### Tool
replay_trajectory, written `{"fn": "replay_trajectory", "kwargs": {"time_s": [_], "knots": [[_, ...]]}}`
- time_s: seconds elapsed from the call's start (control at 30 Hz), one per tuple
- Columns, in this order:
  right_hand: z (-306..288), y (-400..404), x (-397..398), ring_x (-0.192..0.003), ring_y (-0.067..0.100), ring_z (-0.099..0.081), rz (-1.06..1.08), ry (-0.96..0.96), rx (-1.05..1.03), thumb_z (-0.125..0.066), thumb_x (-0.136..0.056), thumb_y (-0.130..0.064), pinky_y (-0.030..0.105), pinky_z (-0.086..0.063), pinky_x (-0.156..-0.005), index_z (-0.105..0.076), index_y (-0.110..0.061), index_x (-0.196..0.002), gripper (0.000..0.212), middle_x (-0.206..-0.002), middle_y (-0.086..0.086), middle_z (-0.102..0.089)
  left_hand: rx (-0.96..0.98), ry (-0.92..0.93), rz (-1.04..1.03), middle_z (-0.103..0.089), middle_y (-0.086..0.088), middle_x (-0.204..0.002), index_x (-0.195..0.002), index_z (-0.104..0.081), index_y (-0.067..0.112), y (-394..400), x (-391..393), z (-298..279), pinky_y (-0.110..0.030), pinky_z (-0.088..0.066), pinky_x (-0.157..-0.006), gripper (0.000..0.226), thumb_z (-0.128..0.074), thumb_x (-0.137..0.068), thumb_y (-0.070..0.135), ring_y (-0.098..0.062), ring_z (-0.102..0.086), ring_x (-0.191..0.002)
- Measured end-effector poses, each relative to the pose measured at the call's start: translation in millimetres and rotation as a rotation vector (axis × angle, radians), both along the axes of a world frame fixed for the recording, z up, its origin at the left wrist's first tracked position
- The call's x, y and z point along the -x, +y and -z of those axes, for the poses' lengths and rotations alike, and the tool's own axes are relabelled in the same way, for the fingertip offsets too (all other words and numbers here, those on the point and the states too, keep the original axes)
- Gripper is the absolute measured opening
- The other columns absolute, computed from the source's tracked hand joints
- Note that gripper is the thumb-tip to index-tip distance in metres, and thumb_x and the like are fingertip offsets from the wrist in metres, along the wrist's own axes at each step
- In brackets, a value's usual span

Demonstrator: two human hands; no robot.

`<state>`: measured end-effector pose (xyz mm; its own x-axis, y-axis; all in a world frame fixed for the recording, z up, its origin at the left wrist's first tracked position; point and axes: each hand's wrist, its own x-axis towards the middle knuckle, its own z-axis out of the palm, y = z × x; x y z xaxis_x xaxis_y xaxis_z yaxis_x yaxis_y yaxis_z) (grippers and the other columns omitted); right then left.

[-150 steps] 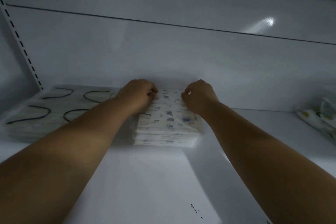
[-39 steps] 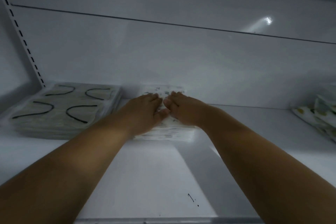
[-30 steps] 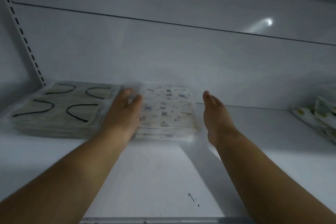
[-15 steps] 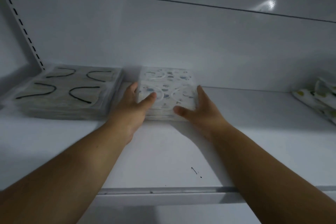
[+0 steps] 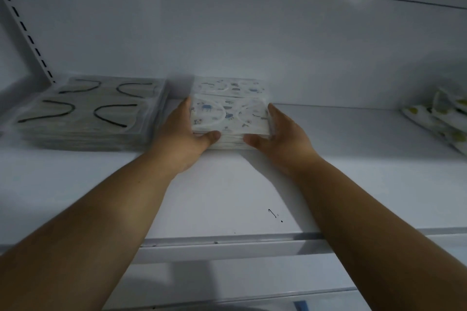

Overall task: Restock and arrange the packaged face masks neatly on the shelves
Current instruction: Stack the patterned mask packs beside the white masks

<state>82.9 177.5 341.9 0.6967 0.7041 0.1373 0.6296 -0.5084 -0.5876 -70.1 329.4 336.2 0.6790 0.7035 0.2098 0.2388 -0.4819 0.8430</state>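
— What's each grip on?
— Left hand [image 5: 180, 135] and right hand [image 5: 280, 135] clamp the sides of the printed mask-pack stack [image 5: 230, 115].
— Where's it sitting?
— On the white shelf [image 5: 227, 189], beside the black-looped mask packs [image 5: 86, 113].

Views: one, head-worn
Facing: forward, slightly up at the white metal shelf [image 5: 353, 184]
Nearness: within arm's reach, front edge low in frame

The printed mask-pack stack [image 5: 231, 113] lies on the shelf [image 5: 227, 197], between the left hand [image 5: 182, 134] and right hand [image 5: 283, 139]; the black-loop mask stack [image 5: 88, 113] lies just left, other packs [image 5: 439, 121] far right.
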Motion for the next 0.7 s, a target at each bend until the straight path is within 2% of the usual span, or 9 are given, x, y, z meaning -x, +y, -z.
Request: {"fn": "replay_trajectory", "kwargs": {"time_s": [0.13,0.2,0.3,0.4,0.5,0.6,0.7], "knots": [[0.7,-3.3,2.4,-0.148,0.01,-0.025,0.004,0.028,-0.023,-0.083,-0.074,-0.044,0.012,-0.018,-0.104,-0.009,-0.023,-0.16,0.115,-0.162,-0.006,-0.025,-0.017,0.02,0.015,-0.062,0.012,-0.129,-0.136,-0.048,0.029,2.8,1.4,2.5,-0.035,-0.05,-0.102,0.09,-0.095,-0.06,0.026,-0.011,-0.062,-0.115],[0.9,-5.7,2.4,-0.146,0.011,-0.028,0.003,0.021,-0.027,-0.082,-0.076,-0.038,0.011,-0.019,-0.099,-0.009,-0.025,-0.16,0.112,-0.161,-0.007,-0.028,-0.058,0.055,0.0,-0.062,0.011,-0.129,-0.137,-0.047,0.031,4.1,1.4,4.0,-0.039,-0.051,-0.102,0.095,-0.095,-0.055,0.031,-0.013,-0.062,-0.115],[-1.4,-6.5,1.7,-0.145,0.013,-0.032,0.016,0.024,-0.021,-0.081,-0.077,-0.038,0.013,-0.021,-0.098,-0.011,-0.025,-0.159,0.109,-0.16,-0.007,-0.031,-0.099,0.085,-0.026,-0.059,0.009,-0.133,-0.14,-0.045,0.029,4.7,1.6,4.2,-0.038,-0.049,-0.104,0.091,-0.093,-0.062,0.029,-0.016,-0.061,-0.116],[-2.6,-6.1,2.1,-0.144,0.015,-0.033,0.013,0.016,-0.008,-0.082,-0.076,-0.041,0.017,-0.024,-0.103,-0.011,-0.026,-0.159,0.111,-0.16,-0.006,-0.031,-0.101,0.096,-0.028,-0.056,0.012,-0.131,-0.141,-0.043,0.026,3.9,1.8,2.8,-0.028,-0.045,-0.1,0.089,-0.092,-0.067,0.025,-0.012,-0.058,-0.113],[-2.4,-6.1,2.9,-0.143,0.017,-0.034,0.007,-0.018,0.018,-0.08,-0.078,-0.042,0.022,-0.028,-0.106,-0.009,-0.026,-0.16,0.109,-0.159,-0.004,-0.033,-0.134,0.109,-0.018,-0.058,0.008,-0.134,-0.141,-0.043,0.027,1.1,3.3,0.4,-0.035,-0.049,-0.102,0.091,-0.093,-0.064,0.031,-0.016,-0.059,-0.116],[-1.7,-7.4,2.9,-0.144,0.019,-0.033,0.009,-0.029,0.039,-0.081,-0.075,-0.044,0.025,-0.029,-0.108,-0.001,-0.027,-0.159,0.118,-0.16,-0.003,-0.03,-0.135,0.107,0.003,-0.058,0.01,-0.131,-0.143,-0.042,0.026,-1.4,7.2,-3.0,-0.026,-0.045,-0.093,0.094,-0.093,-0.064,0.023,-0.012,-0.058,-0.113],[-2.1,-8.5,1.8,-0.143,0.019,-0.034,0.019,-0.014,0.038,-0.083,-0.074,-0.04,0.024,-0.029,-0.106,0.001,-0.027,-0.16,0.12,-0.16,-0.003,-0.03,-0.169,0.136,-0.001,-0.057,0.007,-0.136,-0.148,-0.037,0.026,-1.2,8.4,-3.4,-0.028,-0.045,-0.093,0.1,-0.093,-0.065,0.02,-0.015,-0.058,-0.117]]}}
